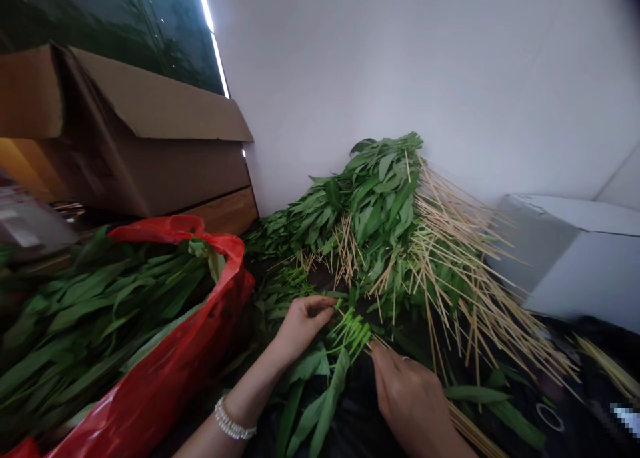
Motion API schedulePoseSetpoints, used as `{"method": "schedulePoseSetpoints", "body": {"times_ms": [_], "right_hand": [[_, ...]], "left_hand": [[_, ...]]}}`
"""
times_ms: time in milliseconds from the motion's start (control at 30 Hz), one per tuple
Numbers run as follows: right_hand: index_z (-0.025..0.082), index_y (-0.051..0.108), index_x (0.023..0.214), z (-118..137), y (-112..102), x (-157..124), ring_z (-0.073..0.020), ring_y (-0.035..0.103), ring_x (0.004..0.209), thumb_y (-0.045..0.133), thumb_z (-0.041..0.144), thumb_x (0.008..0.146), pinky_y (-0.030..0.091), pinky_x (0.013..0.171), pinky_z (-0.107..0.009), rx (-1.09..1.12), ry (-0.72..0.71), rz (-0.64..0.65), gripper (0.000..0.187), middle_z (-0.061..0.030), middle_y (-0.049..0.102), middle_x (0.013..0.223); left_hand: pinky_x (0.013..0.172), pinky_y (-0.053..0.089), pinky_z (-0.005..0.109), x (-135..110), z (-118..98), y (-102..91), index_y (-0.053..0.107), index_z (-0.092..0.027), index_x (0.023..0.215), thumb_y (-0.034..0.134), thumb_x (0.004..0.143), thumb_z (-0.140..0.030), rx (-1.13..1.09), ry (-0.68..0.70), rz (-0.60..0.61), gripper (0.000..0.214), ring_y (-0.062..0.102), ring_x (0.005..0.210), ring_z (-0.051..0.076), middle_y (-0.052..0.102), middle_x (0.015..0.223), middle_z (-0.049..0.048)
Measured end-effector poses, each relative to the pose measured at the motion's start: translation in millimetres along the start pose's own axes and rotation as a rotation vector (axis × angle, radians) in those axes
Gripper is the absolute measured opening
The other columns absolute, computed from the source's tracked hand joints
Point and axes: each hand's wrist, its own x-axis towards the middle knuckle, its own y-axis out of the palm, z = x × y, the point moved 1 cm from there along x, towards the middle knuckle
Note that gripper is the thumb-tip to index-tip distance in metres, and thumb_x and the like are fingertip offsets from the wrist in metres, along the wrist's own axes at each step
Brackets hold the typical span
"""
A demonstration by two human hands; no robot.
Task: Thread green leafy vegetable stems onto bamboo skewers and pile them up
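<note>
My left hand (301,325) pinches the cut stem ends of a small bunch of green leafy stalks (327,368) that hangs toward me. My right hand (409,393) is closed round a thin bamboo skewer (463,426), whose tip meets the stems of that bunch. Just behind both hands rises a big heap of leafy greens threaded on skewers (395,225), the bare stick ends fanning out to the right. A pearl bracelet (234,423) sits on my left wrist, and a ring is on my right hand.
A red plastic bag (170,371) full of loose green leaves lies at the left. Cardboard boxes (150,145) stack behind it. A white box (580,258) stands at the right against the white wall. More skewers (607,368) lie at the far right on the dark surface.
</note>
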Motion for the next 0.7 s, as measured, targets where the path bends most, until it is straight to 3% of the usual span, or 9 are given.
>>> {"method": "schedulePoseSetpoints", "body": {"times_ms": [467, 700], "right_hand": [[0.015, 0.058, 0.099, 1.4, 2.5, -1.9, -0.0158, 0.060, 0.050, 0.038, 0.002, 0.077, 0.038, 0.050, -0.026, -0.017, 0.019, 0.085, 0.033, -0.0026, 0.065, 0.067], [0.016, 0.061, 0.096, 3.2, 4.9, -4.7, -0.0167, 0.060, 0.049, 0.041, 0.003, 0.074, 0.038, 0.048, -0.027, -0.022, 0.034, 0.101, 0.032, -0.0017, 0.064, 0.065]], "left_hand": [[0.070, 0.051, 0.027, -0.4, 6.2, -2.5, 0.074, -0.014, 0.089, 0.067, 0.073, -0.028, 0.274, 0.116, -0.020, 0.023, 0.068, 0.076, 0.021, 0.075, 0.086, 0.0081], [0.068, 0.049, 0.026, -1.8, 5.1, -0.8, 0.074, -0.014, 0.090, 0.066, 0.074, -0.031, 0.317, 0.110, 0.037, 0.024, 0.067, 0.074, 0.020, 0.075, 0.085, 0.0074]]}}
